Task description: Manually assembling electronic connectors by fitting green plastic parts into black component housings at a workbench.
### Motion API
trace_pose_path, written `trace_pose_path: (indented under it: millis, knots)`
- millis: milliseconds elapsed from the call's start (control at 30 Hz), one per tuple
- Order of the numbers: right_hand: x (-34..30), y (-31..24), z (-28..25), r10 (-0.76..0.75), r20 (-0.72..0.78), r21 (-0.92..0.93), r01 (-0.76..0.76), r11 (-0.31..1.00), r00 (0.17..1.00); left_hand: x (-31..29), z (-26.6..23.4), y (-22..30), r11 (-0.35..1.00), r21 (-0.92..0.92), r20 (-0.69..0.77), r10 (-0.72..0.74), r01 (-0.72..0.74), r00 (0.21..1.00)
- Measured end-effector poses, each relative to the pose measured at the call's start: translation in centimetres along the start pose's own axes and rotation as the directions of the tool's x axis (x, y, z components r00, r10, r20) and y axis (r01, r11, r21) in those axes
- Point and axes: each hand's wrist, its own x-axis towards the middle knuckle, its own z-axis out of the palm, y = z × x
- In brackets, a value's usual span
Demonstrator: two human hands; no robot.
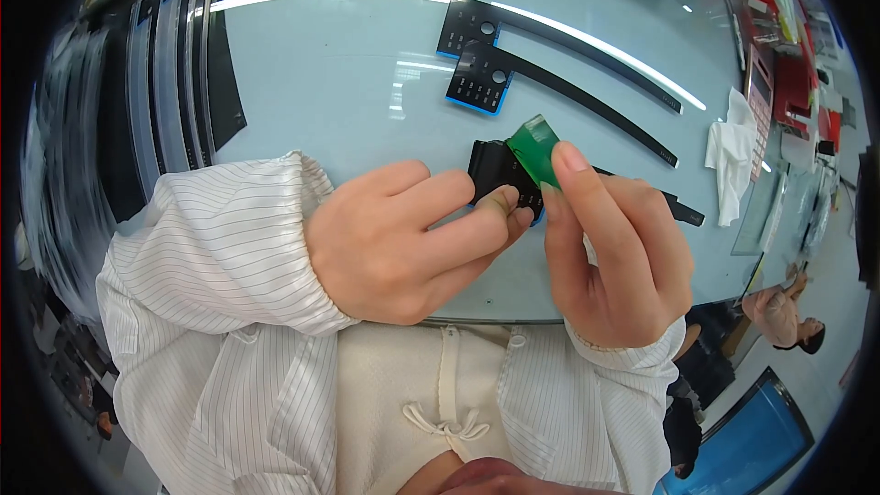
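My right hand [623, 252] pinches a small green translucent piece of film [533, 147] between thumb and fingers, over a black panel [489, 165]. The film's lower end meets the panel; whether it is stuck there I cannot tell. With fingers bent, my left hand [394, 243] presses its fingertips on the panel's face and holds it against the table. A long narrow strip of this panel runs out to the right, partly behind my right hand. Just beyond lie two similar black panels, a nearer one [478, 82] and a farther one [466, 26], each with a round hole, blue edges and a long strip.
On the left of the pale glossy table [321, 64] several long strips in clear sleeves [165, 73] lie on a black sheet. A crumpled white cloth [731, 156] lies at the right, near a pink calculator-like keypad [761, 78]. Another person [779, 316] is farther right.
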Motion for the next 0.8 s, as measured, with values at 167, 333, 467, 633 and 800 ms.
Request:
trace_pose_path:
  millis: [167,333,467,633,800]
  knots:
    - [-0.5,0.0,-0.3,0.025,-0.029,0.021,-0.024,0.999,0.999,0.1,0.3,0.1,1.0,-0.018,-0.02,-0.011,0.01,1.0]
    - [-0.4,-0.3,-1.1,0.074,-0.04,0.065,-0.072,0.995,0.996,0.0,0.4,-0.1,1.0,0.0,-0.019,0.016,-0.016,1.0]
    - [-0.3,0.1,-1.6,0.11,-0.148,0.021,-0.108,0.994,0.983,0.1,0.5,-0.7,0.999,-0.013,-0.058,0.052,-0.052,0.997]
    - [-0.8,0.7,-2.2,0.159,-0.217,0.027,-0.157,0.987,0.963,0.5,-0.6,-1.2,0.987,0.019,-0.004,0.158,-0.158,0.987]
    - [-0.9,1.0,-2.7,0.158,-0.268,0.018,-0.159,0.987,0.95,0.2,-0.6,-1.1,0.972,0.048,0.036,0.228,-0.23,0.973]
